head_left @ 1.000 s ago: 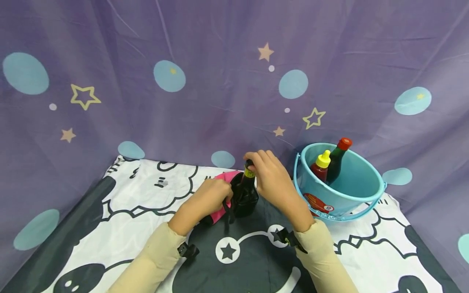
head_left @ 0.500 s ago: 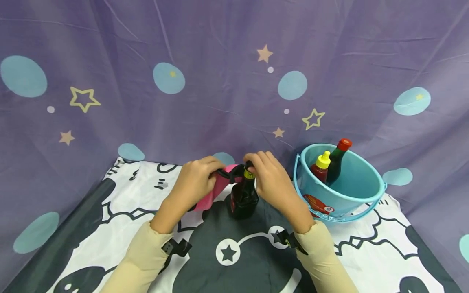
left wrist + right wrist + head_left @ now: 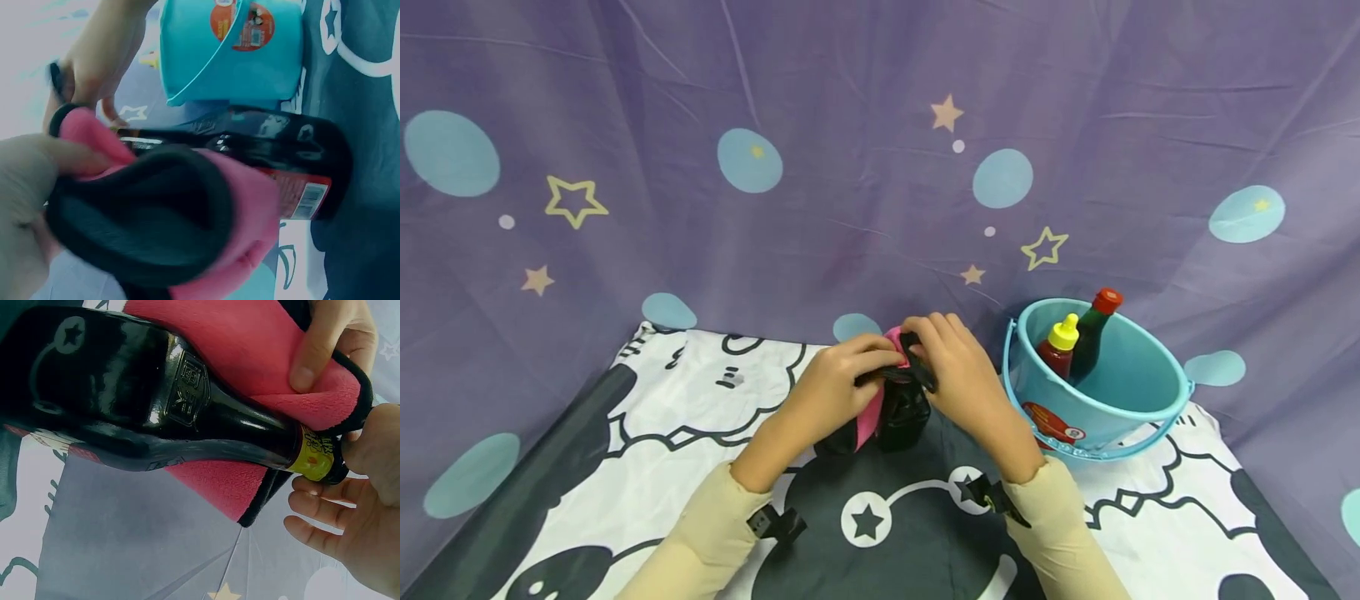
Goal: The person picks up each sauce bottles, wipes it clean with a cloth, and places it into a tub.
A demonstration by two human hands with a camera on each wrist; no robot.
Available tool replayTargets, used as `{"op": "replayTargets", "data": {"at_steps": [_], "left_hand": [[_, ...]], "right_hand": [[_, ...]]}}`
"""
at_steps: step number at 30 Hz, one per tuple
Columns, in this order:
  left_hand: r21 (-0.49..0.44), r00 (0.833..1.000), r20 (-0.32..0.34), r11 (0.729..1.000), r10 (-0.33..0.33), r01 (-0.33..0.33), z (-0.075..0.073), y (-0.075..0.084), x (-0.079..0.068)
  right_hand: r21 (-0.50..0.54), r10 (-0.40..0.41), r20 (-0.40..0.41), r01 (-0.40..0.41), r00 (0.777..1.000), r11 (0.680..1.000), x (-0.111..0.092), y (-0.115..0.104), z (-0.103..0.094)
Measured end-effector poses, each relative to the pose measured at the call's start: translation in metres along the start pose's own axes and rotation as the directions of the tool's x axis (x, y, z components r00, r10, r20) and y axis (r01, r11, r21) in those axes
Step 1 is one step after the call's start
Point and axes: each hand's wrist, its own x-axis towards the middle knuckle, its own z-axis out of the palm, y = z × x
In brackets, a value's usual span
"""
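Note:
A dark glass bottle (image 3: 904, 421) with a yellow neck band stands upright on the patterned cloth. At its top, my right hand (image 3: 961, 371) pinches the black cap, which the right wrist view shows between thumb and index finger. My left hand (image 3: 841, 379) grips a pink towel (image 3: 244, 350) with black edging, thumb pressing on it beside the bottle's neck. In the head view the towel's folds hide the neck and cap. Part of the towel (image 3: 256, 206) hangs down along the bottle's side, close to its red label.
To the right stands a light blue bucket (image 3: 1093, 425) with its handle lowered in front. Inside lean a red-capped green bottle (image 3: 1088, 337) and a yellow-capped sauce bottle (image 3: 1058, 346). A purple starry curtain (image 3: 820, 242) rises behind the table.
My left hand lifted the towel from the bottle's side up and leftward, then brought it back right, against the neck. The right hand stays at the bottle's top.

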Motion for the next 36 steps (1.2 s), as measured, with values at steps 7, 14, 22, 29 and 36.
{"op": "replayTargets", "data": {"at_steps": [7,14,22,29,36], "left_hand": [[-0.097,0.967,0.251,0.992,-0.049,0.075,-0.005,-0.003,0.001],[-0.075,0.966,0.258,0.997,-0.002,0.022,-0.010,-0.010,0.003],[0.092,0.971,0.214,0.987,0.110,-0.132,0.000,-0.018,-0.006],[0.185,0.967,0.163,0.957,0.195,-0.224,0.010,-0.019,-0.007],[0.172,0.968,0.133,0.957,0.212,-0.234,0.011,-0.019,-0.008]], "right_hand": [[-0.024,-0.012,-0.013,0.011,1.000,1.000,0.001,0.000,0.000],[-0.043,-0.011,-0.024,0.010,1.000,0.999,0.004,-0.001,-0.002],[-0.050,0.000,-0.017,-0.001,1.000,0.999,0.000,-0.003,0.001],[-0.063,-0.015,-0.024,0.014,1.000,0.998,0.001,-0.002,0.001],[-0.055,-0.007,-0.014,0.006,1.000,0.998,0.003,-0.002,0.001]]}}
